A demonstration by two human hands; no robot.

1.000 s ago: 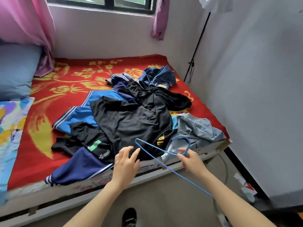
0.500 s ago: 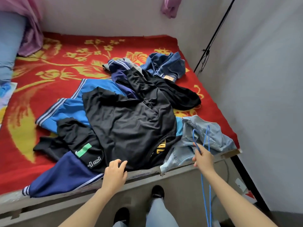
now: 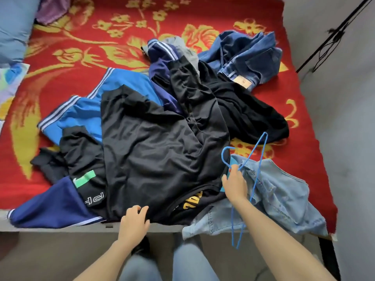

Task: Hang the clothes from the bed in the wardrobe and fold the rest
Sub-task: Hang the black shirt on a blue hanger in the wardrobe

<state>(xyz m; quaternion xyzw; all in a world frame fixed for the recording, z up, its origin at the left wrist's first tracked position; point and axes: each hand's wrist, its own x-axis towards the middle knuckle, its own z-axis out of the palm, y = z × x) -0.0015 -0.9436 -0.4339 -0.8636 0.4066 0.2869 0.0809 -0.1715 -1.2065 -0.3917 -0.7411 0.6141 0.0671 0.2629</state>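
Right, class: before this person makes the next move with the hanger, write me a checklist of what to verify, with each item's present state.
1. The blue hanger is held: ok, the right hand grips it near the hook.
2. The left hand holds the hem of the black shirt: cannot tell; curled fingers touch it.
3. The black shirt lies on top of the pile: ok.
4. Its neck opening is located: cannot tell, none visible.
5. The hanger is clear of the light denim shirt: cannot tell; it hangs in front of it.
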